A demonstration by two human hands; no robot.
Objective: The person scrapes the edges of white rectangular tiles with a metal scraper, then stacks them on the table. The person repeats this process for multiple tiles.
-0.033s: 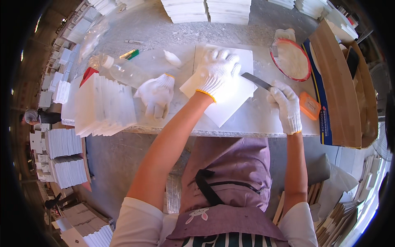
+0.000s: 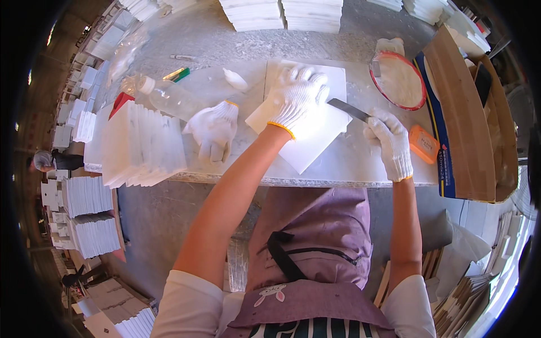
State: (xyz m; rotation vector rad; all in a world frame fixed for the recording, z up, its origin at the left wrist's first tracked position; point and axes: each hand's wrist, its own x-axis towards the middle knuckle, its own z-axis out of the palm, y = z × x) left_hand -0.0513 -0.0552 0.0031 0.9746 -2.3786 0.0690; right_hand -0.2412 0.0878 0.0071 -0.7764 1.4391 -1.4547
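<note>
Fingers (image 2: 304,74) of the gloved left hand (image 2: 298,96) are slightly spread and laid flat on a white tile (image 2: 307,149), pressing from above without gripping. The gloved right hand (image 2: 390,135), at four o'clock from it, is closed around one end of a thin dark blade (image 2: 348,109) pointing to ten o'clock. Its tip reaches the tile's right side; whether it touches cannot be told.

The tile lies askew, one corner toward six o'clock, seemingly on a white slab (image 2: 336,78) that shows toward one o'clock. The step in hand looks like steadying the tile while the blade is brought to its edge. The next move would call for firm left-hand pressure and a low, controlled blade angle, fingertips clear.

Farther out on the counter (image 2: 360,170), a spare glove (image 2: 211,128) sits at nine o'clock from the tile, with a stack of white tiles (image 2: 143,146) beyond. A small white bottle (image 2: 235,80) lies at ten, a red-rimmed round container (image 2: 424,93) at two, and a cardboard box (image 2: 465,112) at three.
</note>
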